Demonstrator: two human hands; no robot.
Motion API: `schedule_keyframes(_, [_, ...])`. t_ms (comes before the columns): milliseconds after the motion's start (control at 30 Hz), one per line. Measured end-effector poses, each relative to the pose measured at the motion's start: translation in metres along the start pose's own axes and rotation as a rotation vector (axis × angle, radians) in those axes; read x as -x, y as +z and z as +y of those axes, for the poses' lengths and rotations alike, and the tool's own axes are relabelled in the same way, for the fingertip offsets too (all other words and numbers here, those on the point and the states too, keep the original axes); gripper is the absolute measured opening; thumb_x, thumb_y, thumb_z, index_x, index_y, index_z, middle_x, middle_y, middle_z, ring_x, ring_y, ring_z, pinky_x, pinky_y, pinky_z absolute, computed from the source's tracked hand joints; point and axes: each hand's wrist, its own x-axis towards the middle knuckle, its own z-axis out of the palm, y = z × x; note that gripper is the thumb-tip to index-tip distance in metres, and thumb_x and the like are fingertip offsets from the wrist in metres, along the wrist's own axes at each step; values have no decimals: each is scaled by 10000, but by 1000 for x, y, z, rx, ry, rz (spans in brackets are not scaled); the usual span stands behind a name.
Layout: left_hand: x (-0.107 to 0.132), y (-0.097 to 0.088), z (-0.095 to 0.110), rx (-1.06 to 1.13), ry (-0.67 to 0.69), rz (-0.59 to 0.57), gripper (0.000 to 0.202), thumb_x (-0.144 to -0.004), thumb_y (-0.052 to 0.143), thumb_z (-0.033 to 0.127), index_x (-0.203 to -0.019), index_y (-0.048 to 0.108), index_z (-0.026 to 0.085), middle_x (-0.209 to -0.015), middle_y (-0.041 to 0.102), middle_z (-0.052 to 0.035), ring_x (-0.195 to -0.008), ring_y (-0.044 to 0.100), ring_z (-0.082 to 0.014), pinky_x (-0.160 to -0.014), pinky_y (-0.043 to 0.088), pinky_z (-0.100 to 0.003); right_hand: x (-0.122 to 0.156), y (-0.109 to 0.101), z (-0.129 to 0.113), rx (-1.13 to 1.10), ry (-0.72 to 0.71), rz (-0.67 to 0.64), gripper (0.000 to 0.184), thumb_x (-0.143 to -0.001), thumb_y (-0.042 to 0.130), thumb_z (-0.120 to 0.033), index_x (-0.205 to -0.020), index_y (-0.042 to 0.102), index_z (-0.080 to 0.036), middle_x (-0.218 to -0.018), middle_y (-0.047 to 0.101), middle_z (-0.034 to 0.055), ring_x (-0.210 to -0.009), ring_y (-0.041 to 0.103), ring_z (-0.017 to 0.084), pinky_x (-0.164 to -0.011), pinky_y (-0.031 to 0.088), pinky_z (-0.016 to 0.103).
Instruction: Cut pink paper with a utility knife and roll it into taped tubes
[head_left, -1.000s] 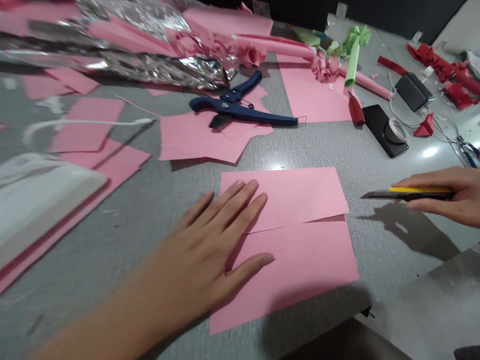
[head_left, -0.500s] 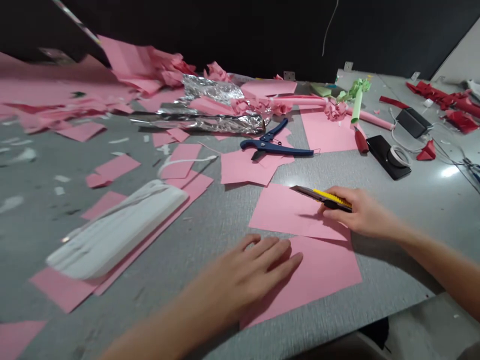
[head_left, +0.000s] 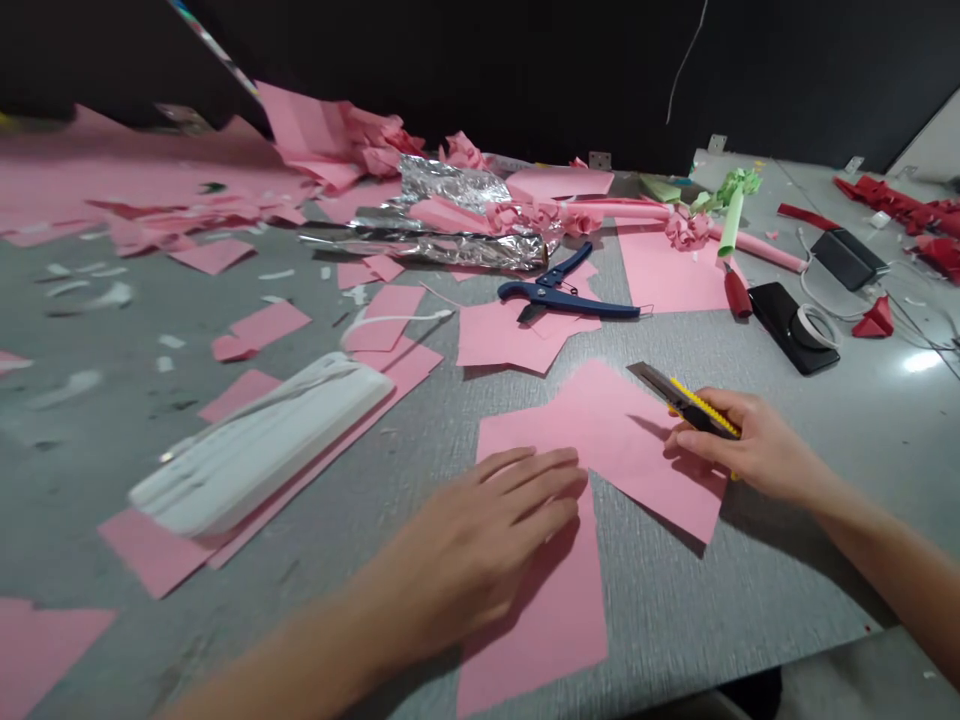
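Observation:
My left hand [head_left: 487, 540] lies flat, fingers stretched out, on a pink paper sheet [head_left: 559, 620] near the table's front edge. In my right hand [head_left: 750, 440] is a yellow and black utility knife [head_left: 694, 405], its blade out and pointing up to the left. Beneath the knife, a second pink paper piece [head_left: 600, 410] lies at an angle, its near edge meeting the first sheet by my left fingertips. The fingers of my right hand are close over this second piece; whether they touch it I cannot tell.
A white bundle [head_left: 262, 445] rests on pink strips at left. Blue-handled cutters [head_left: 570, 295] lie beyond the sheets, before crumpled foil [head_left: 457, 245]. At right are a black phone [head_left: 787, 325] and a red-handled tool [head_left: 737, 292]. Pink scraps [head_left: 270, 325] litter the grey table [head_left: 360, 620].
Both pink pieces have turned on the table and now lie at an angle to each other. My right hand has shifted slightly right and nearer with the knife. The view has swung a little left.

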Motion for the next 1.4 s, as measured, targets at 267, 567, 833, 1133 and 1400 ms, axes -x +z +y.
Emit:
schedule_keyframes(267, [-37,21,11,-61,-287,-155,639,-1096,478,680,-1419,631,150,-1584,624,-228,-1467,593,-429,-1158,536,-657,9,-4,0,-10,-47,-68,264,-939,787,-442,-1036,771,-196,-991,839,93,-864,762,240,-755,567,356])
schedule_keyframes(567, [-25,29,-11,76,-153,-155,772,-1057,533,717,-1644,452,222,-1764,447,-150,-1655,371,-372,-1362,257,-648,7,-48,3,242,-151,3,326,-865,897,-462,-1094,848,-236,-1002,823,51,-876,746,235,-770,566,326])
schedule_keyframes(833, [-28,30,-12,19,-168,-208,851,-1049,449,786,-1714,409,256,-1828,304,-155,-1674,326,-413,-1331,261,-692,3,-52,2,413,-317,-69,223,-956,825,-418,-1013,847,-203,-872,792,34,-730,677,171,-663,501,282])
schedule_keyframes(1133, [-32,25,-9,42,-119,-206,731,-1109,380,535,-1740,339,169,-1832,294,-135,-1713,250,-333,-1383,157,-645,0,-45,5,454,-479,-174,169,-1005,814,-351,-1094,847,-211,-937,808,50,-789,705,184,-722,520,301])
schedule_keyframes(1400, [-40,26,-3,8,-159,-272,812,-1118,328,675,-1707,410,122,-1817,315,-165,-1697,284,-378,-1361,216,-668,0,-45,8,460,-522,-181,178,-1006,821,-361,-1132,844,-237,-994,822,63,-858,741,210,-774,565,332])
